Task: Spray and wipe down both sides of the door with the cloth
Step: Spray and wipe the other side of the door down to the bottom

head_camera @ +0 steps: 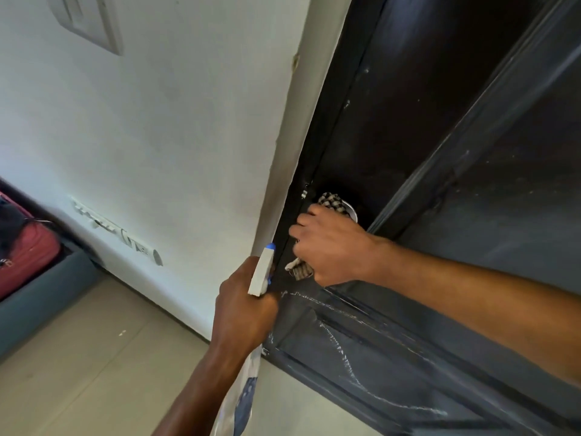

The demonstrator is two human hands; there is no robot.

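**Door-edge hazards, listed largest first**

Door (424, 127): dark and panelled, with pale streaks low down; only this face is in view, so I judge the far side is yet to do; it could swing under my push and the wipe would lose pressure.
Wall (157, 136): white, just beside the door edge; stray spray could mark it.
Right grip (330, 247): fingers curled tight round the cloth, pressed to the door near its edge; knuckles could be pinched at the frame.
Left grip (245, 309): clamped round the spray bottle, low by the same edge.
Spray bottle (261, 272): nozzle aimed up toward my right grip; a careless squeeze would wet the hand, not the panel.
Cloth (334, 202): checked and bunched against the door, over a pale knob (353, 212) that is mostly hidden; it may snag there.
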